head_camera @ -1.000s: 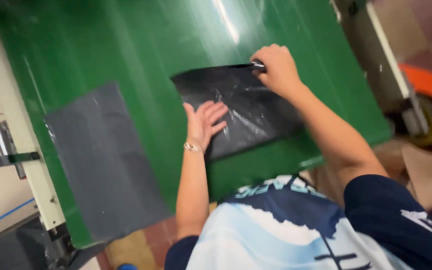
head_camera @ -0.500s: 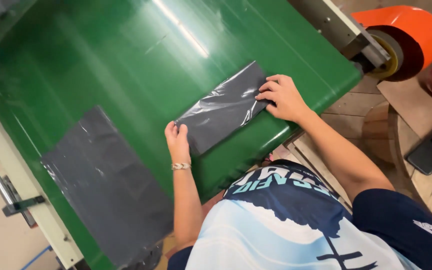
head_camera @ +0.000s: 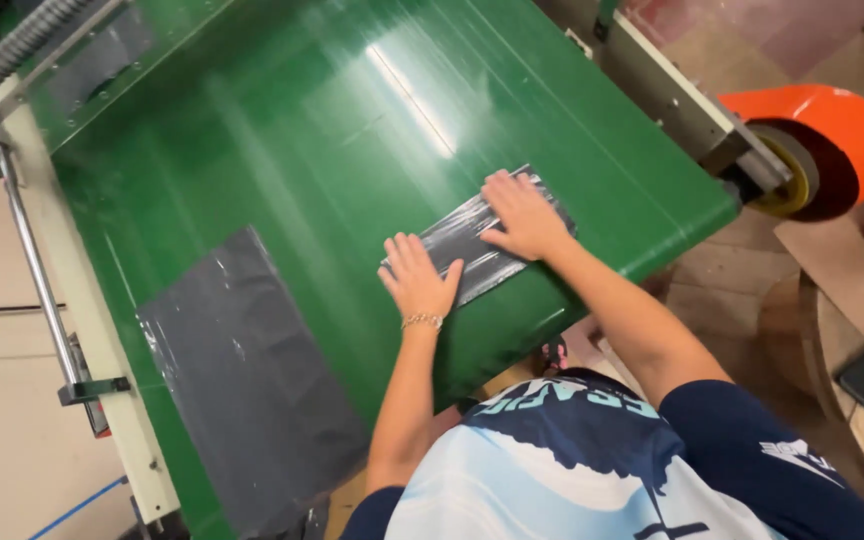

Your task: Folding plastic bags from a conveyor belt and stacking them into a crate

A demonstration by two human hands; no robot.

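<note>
Green belt [head_camera: 302, 130]; folded bag [head_camera: 472, 245] under both hands [head_camera: 417, 280].

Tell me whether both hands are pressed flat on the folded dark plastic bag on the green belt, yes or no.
Yes: the left hand and right hand both lie palm-down on the folded dark plastic bag on the green belt.

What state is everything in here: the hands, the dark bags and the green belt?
Left hand: flat, pressing folded bag's end.
Right hand: flat on folded bag.
Folded bag: narrow strip, pinned under both hands.
Flat bag: spread out, untouched.
Belt: glossy, carrying both bags.
</note>
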